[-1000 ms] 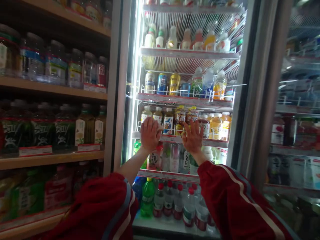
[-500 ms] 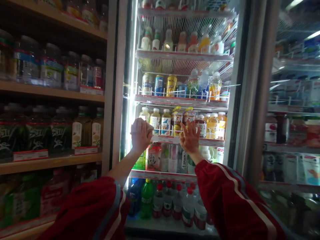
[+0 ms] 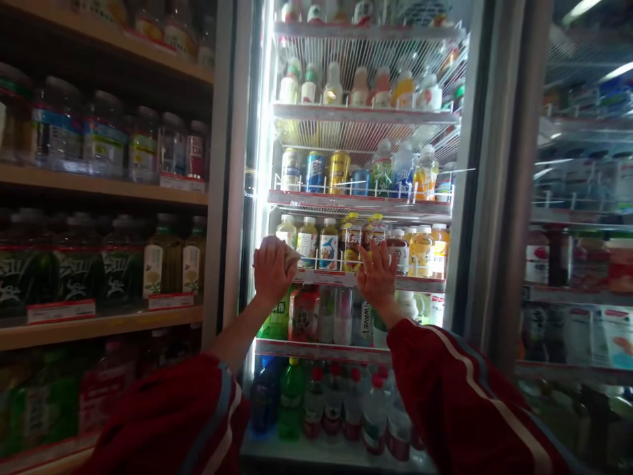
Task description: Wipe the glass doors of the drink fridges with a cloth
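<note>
Over to the left now with the left hand (image 3: 271,272), gripping a pale cloth (image 3: 292,256), uncovering a white-labelled bottle (image 3: 307,243); still spreading the right hand's (image 3: 377,272) fingers before yellow-capped bottles (image 3: 351,227).

A white light strip (image 3: 266,132) glares down the left inside edge of a drinks cooler (image 3: 366,113), leaving wooden shelves (image 3: 99,184) to its left in deep shadow. Backlit, the left hand (image 3: 273,270) and right hand (image 3: 378,274) appear dim and slightly soft, the red sleeves (image 3: 445,389) darker still below. Pale reflections streak the glass (image 3: 583,171) at right, where labels blur; wide-angle distortion stretches the frame's outer edges.
</note>
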`<state>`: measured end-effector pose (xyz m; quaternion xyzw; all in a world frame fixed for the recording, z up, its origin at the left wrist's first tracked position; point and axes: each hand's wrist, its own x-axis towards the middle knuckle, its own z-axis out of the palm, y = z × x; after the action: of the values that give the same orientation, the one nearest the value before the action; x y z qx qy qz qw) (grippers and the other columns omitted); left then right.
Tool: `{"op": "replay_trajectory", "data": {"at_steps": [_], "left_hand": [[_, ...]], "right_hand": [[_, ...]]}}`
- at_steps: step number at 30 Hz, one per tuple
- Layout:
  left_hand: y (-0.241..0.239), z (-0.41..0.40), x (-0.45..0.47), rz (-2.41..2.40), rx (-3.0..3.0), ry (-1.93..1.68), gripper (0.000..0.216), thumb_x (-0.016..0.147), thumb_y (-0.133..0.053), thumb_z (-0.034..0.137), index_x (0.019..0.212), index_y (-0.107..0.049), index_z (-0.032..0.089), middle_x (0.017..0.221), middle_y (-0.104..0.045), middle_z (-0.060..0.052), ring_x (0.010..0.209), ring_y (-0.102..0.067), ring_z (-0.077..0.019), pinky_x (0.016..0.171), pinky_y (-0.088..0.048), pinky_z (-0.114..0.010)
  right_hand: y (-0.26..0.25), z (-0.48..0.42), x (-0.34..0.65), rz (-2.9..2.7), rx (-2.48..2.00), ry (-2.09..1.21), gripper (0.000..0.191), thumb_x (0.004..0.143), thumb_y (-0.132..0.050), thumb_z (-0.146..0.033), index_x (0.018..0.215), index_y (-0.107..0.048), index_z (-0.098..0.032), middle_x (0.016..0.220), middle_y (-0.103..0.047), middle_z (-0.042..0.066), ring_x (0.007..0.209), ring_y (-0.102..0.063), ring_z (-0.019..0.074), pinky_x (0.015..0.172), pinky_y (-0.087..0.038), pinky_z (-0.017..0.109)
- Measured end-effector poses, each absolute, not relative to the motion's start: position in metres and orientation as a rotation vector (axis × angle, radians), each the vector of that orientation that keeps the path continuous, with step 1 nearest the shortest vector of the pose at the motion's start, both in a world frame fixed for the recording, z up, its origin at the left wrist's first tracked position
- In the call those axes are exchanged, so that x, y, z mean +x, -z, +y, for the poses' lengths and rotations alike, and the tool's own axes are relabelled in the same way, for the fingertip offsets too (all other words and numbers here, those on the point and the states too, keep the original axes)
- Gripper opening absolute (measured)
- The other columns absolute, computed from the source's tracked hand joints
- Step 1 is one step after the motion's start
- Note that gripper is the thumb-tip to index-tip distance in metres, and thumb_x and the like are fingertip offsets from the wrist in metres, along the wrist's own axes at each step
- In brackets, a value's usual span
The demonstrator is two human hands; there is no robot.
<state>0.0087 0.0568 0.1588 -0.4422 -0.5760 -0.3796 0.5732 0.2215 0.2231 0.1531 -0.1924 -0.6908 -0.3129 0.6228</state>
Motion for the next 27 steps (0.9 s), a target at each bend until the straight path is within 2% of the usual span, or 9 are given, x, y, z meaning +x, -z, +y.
{"op": "replay_trajectory", "data": {"at_steps": [3,8,12,20,27], "left_hand": [[-0.158,0.067,0.022,-1.325,-1.03,0.87,0.055,0.086,-0.047,0.04,0.13,-0.047,0.007,0.142,-0.041,-0.022,0.136,-0.029,-0.0365,0.108,-0.025,-0.052],[-0.15,0.096,0.064,-1.229,-1.183,0.736,0.053,0.086,-0.048,0.04,0.13,-0.048,0.01,0.141,-0.043,-0.019,0.137,-0.029,-0.0335,0.11,-0.023,-0.05],[-0.148,0.092,0.06,-1.198,-1.249,0.684,0.052,0.087,-0.047,0.041,0.132,-0.046,0.013,0.141,-0.045,-0.016,0.137,-0.031,-0.0303,0.112,-0.023,-0.047],[-0.158,0.072,0.026,-1.3,-1.082,0.906,0.056,0.087,-0.045,0.041,0.133,-0.045,0.009,0.143,-0.039,-0.021,0.138,-0.026,-0.0344,0.11,-0.023,-0.053],[-0.145,0.101,0.069,-1.187,-1.3,0.686,0.049,0.088,-0.047,0.041,0.13,-0.048,0.015,0.142,-0.044,-0.014,0.138,-0.029,-0.0291,0.112,-0.022,-0.048]], "right_hand": [[-0.153,0.223,0.221,-1.581,-0.444,0.711,0.047,0.091,-0.036,-0.031,0.136,-0.044,-0.022,0.148,-0.037,0.009,0.144,-0.013,0.0241,0.112,-0.017,0.051],[-0.152,0.222,0.222,-1.604,-0.443,0.697,0.049,0.091,-0.036,-0.031,0.138,-0.041,-0.023,0.15,-0.034,0.009,0.144,-0.012,0.025,0.112,-0.015,0.053],[-0.152,0.223,0.222,-1.61,-0.443,0.681,0.05,0.09,-0.036,-0.03,0.139,-0.04,-0.023,0.15,-0.033,0.008,0.144,-0.012,0.0252,0.112,-0.016,0.053],[-0.153,0.22,0.221,-1.604,-0.448,0.663,0.048,0.09,-0.036,-0.029,0.138,-0.042,-0.024,0.153,-0.029,0.006,0.144,-0.013,0.0242,0.113,-0.015,0.052],[-0.153,0.22,0.222,-1.619,-0.455,0.654,0.049,0.09,-0.037,-0.029,0.139,-0.041,-0.025,0.153,-0.029,0.005,0.144,-0.014,0.0242,0.113,-0.016,0.051]]}}
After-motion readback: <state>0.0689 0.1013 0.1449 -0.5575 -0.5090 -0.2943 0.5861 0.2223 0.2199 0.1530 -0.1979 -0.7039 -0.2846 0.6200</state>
